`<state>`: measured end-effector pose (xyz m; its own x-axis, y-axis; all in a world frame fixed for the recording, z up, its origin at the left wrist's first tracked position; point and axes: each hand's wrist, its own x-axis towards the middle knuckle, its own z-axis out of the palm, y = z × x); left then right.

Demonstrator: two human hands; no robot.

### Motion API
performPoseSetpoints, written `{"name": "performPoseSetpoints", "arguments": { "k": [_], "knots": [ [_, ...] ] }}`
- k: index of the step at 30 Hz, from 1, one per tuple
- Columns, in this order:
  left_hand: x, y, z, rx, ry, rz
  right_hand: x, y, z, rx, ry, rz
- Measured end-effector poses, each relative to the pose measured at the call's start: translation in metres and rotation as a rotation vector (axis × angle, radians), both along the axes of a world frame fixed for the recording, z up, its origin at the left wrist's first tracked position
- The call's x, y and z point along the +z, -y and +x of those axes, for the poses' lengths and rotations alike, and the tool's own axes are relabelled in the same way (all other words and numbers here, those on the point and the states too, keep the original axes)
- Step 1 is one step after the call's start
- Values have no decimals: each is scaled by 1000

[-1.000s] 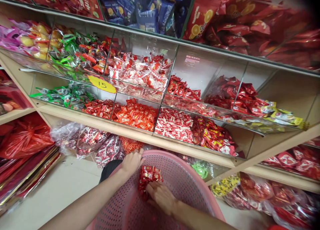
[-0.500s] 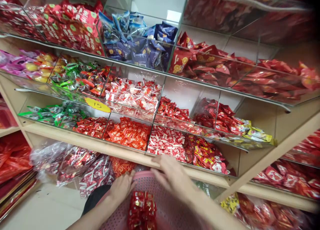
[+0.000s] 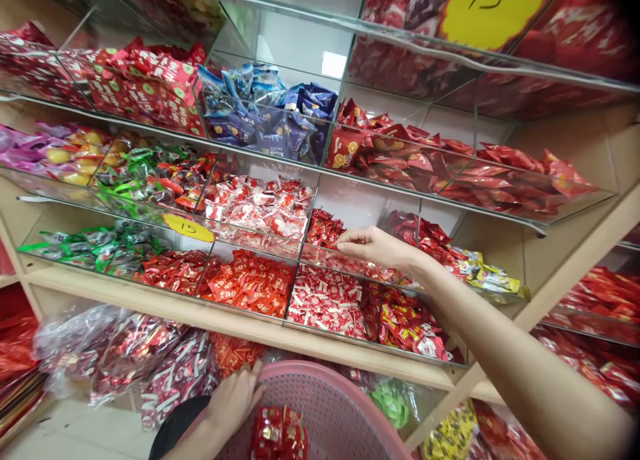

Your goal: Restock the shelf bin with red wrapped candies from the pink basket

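Observation:
My left hand [image 3: 234,400] grips the left rim of a pink perforated plastic basket [image 3: 330,387], its fingers bent over the edge. Inside the basket lies a clump of shiny red wrapped candies [image 3: 279,433]. My right hand [image 3: 373,245] is raised at the middle shelf, over the clear front panel of a bin of small red wrapped candies [image 3: 324,228]. Its fingers point left, loosely stretched out, and nothing shows in them. The fingertips are close to these candies; whether they touch cannot be made out.
Clear bins of candy fill the slanted shelves, among them white-and-red candies [image 3: 263,203] and orange-red packets [image 3: 250,283]. A yellow price tag [image 3: 188,227] hangs at left. Bagged candies [image 3: 175,373] lie below the wooden shelf edge [image 3: 240,317]. A wooden upright [image 3: 555,293] stands at right.
My right hand has risen from beside the basket rim to the middle-shelf bin. My left hand stays on the rim. The view has tilted up, and more of the upper shelf shows.

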<state>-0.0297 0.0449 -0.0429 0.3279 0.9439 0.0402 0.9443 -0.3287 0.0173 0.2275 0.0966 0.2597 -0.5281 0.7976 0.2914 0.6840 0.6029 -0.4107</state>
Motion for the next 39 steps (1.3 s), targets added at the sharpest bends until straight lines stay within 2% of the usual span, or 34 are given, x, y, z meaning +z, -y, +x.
{"name": "performPoseSetpoints", "arguments": {
  "k": [9, 12, 15, 18, 24, 28, 33, 39],
  "knots": [
    [-9, -4, -2, -18, -20, -1, 8, -11, -1, 148, 21, -46],
    [-7, -5, -2, -6, -17, -14, 11, -7, -1, 89, -46, -88],
    [-5, -5, 0, -7, -40, -28, 14, -7, 1, -28, -156, -125],
    [-6, -5, 0, -8, -66, -34, 13, -14, 3, -119, -213, -69],
    [-12, -7, -1, -18, -50, -19, -3, -32, -3, -66, -171, 43],
    [-13, -7, -2, -9, -42, -33, -9, -34, -6, -45, -188, -92],
    [-8, -4, 0, -7, -50, -21, -4, -35, -1, -130, -234, -294],
    [-2, -1, 0, -9, -75, -41, -2, -38, -3, -36, -274, -387]
  ]
}}
